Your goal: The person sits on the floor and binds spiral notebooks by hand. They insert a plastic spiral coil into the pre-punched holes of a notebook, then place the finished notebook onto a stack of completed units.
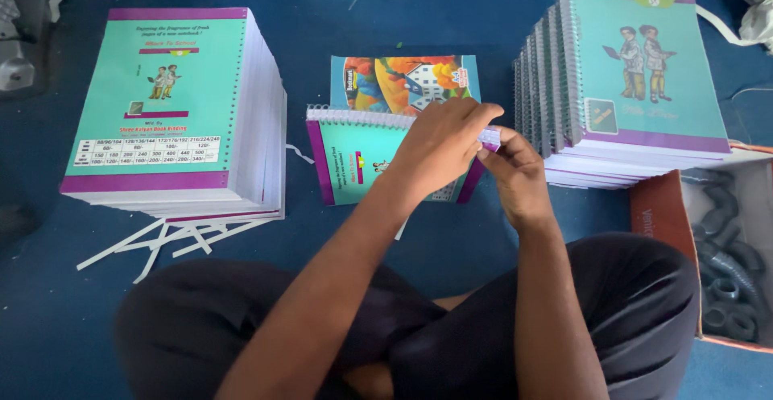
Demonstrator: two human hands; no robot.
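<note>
1. Notebook (pixel 354 166), teal cover with purple border and white spiral binding along its far edge, lies on the blue floor (pixel 451 21) at centre, directly ahead of the seated person's crossed legs; both hands work at its 2 o'clock corner.
2. Unbound stack (pixel 173 106) of teal-covered pages stands at 9 o'clock from the notebook, well apart from it, with a punched edge facing the centre.
3. Bound stack (pixel 636 86) of spiral notebooks lies at 3 o'clock, fanned so that their wire spines step upward to the left.
4. Cardboard box (pixel 668 215) sits at 4 o'clock, just beside the bound stack; it holds dark coils (pixel 729 263).
5. Colourful cover (pixel 407 82), printed with fruit and a house, lies at 12 o'clock, its near edge tucked under the notebook.
6. Left hand (pixel 439 146) reaches across the notebook; its fingers are together, pinched on the end of the spiral binding (pixel 489 136).
7. Right hand (pixel 515 174) meets it from 4 o'clock; its fingers are also closed on that same end of the binding, touching the left hand.
8. White paper strips (pixel 173 243) lie scattered at 8 o'clock, against the near edge of the unbound stack.
</note>
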